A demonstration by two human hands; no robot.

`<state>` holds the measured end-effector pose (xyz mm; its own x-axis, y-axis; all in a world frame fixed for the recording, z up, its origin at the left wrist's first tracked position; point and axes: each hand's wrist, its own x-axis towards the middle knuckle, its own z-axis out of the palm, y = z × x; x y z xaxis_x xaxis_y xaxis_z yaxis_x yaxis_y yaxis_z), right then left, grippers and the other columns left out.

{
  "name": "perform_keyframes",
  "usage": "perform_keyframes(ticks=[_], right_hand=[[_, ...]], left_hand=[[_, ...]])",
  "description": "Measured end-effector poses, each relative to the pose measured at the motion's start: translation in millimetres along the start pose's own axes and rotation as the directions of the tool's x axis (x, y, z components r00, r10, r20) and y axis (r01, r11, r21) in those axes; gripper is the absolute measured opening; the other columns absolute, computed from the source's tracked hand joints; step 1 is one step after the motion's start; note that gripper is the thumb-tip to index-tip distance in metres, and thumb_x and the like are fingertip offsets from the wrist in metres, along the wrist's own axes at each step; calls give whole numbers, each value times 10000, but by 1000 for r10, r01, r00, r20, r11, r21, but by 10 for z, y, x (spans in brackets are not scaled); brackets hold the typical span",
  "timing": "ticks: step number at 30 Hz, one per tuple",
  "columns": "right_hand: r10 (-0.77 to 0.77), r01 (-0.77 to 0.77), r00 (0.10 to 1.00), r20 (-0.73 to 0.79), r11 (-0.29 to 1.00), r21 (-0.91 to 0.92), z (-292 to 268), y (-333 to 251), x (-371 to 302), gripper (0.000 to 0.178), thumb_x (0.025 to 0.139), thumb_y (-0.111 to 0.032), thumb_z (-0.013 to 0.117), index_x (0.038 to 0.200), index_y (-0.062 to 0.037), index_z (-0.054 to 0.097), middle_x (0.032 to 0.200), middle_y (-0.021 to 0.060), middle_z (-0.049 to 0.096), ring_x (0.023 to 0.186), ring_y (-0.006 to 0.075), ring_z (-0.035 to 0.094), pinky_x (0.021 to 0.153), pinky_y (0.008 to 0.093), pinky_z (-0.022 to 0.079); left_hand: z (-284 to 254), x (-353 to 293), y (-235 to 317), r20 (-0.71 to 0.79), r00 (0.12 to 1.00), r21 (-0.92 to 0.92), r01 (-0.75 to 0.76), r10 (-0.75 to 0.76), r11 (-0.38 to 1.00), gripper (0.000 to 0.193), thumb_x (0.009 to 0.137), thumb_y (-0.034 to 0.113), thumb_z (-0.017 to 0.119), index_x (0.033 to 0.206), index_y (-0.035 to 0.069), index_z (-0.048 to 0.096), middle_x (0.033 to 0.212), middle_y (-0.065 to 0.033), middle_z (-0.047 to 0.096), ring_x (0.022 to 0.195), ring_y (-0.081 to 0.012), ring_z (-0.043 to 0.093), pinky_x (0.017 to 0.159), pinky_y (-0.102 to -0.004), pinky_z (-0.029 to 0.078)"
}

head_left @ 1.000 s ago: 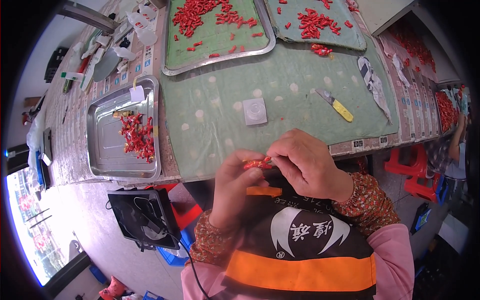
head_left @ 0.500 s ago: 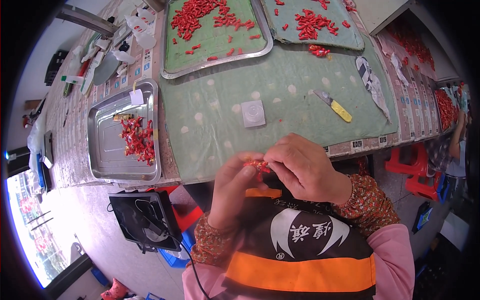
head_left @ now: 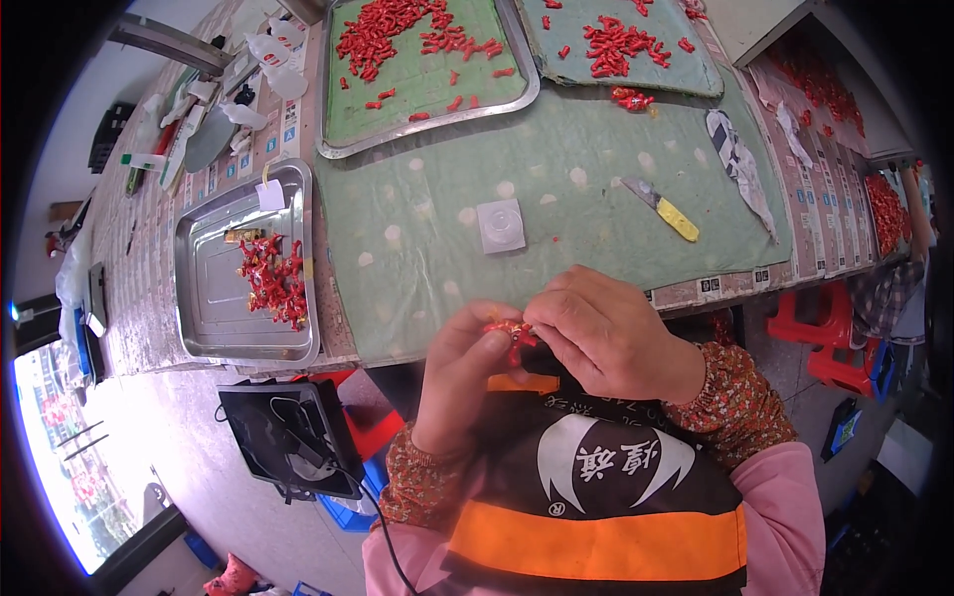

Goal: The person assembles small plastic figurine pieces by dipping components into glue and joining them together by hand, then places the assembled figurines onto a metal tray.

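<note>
Just off the table's near edge, my left hand [head_left: 465,356] pinches a small red figurine [head_left: 517,336] with gold-yellow bits between thumb and fingers. My right hand [head_left: 601,328] meets it from the right, its thumb and fingertips pressed together at the figurine's upper right side. Whether those fingertips hold a tiny part is hidden. Ahead on the green cloth [head_left: 417,268] lies a small clear square dish [head_left: 501,226]. To its right is a craft knife [head_left: 664,211] with a yellow handle.
A metal tray [head_left: 189,288] at left carries several red figurines [head_left: 273,283]. Farther off, a green-lined tray [head_left: 397,124] and a board [head_left: 636,84] bear many red pieces. A crumpled cloth strip [head_left: 740,174] lies right. Red stools [head_left: 820,328] and another person [head_left: 894,288] are at far right.
Both hands stay almost in place around the red figurine. At far right, the other person's arm has shifted slightly.
</note>
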<state>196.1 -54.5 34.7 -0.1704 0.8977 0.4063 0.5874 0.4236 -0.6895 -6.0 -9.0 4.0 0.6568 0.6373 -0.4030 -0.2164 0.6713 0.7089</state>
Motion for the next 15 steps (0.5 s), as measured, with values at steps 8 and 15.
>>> perform_keyframes(ticks=[8, 15], right_hand=[[22, -24, 999, 42, 997, 69, -54, -6, 32, 221, 808, 50, 689, 969, -30, 561, 815, 106, 572, 717, 307, 591, 613, 396, 482], [10, -18, 995, 102, 997, 72, -97, -14, 73, 215, 808, 43, 686, 967, -23, 559, 813, 111, 573, 710, 315, 589, 606, 397, 479]], left_hand=[[-19, 6, 13, 19, 999, -30, 33, -33, 999, 246, 958, 158, 594, 1160, 19, 586, 1014, -53, 632, 850, -116, 606, 699, -276, 559], [-11, 28, 25, 26, 999, -20, 42, -41, 999, 251, 955, 147, 597, 1163, 7, 593, 1007, -48, 630, 834, -107, 599, 697, -274, 559]])
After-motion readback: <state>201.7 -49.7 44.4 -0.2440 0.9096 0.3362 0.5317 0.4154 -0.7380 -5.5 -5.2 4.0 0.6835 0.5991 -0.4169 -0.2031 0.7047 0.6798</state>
